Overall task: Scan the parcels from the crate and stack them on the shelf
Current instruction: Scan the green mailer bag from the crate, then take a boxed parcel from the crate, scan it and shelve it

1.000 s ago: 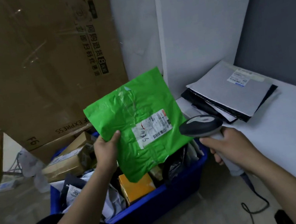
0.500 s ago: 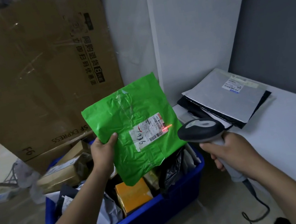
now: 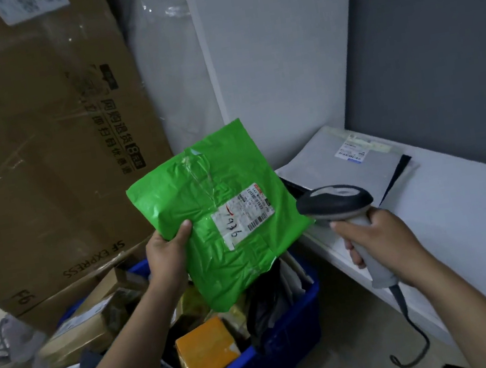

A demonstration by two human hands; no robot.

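Observation:
My left hand [image 3: 167, 258] grips the left edge of a green plastic parcel [image 3: 204, 190], held up above the blue crate [image 3: 280, 349] with its white label facing me. My right hand [image 3: 381, 238] grips the handle of a grey barcode scanner [image 3: 333, 201], whose head sits just right of the parcel and points at the label. No red beam shows on the label. On the white shelf [image 3: 462, 212] lies a stack of flat grey and black parcels [image 3: 350, 163]. The crate holds several more parcels, among them an orange box [image 3: 207, 348].
A large brown cardboard box [image 3: 37, 137] leans behind the crate at left. A smaller cardboard box [image 3: 80, 330] rests on the crate's left rim. A white panel stands between crate and shelf. The scanner's cable [image 3: 415, 337] hangs to the floor.
The red scan beam seen on the label half a second ago is gone. The parcel and scanner have stayed close together, with the view shifted slightly upward.

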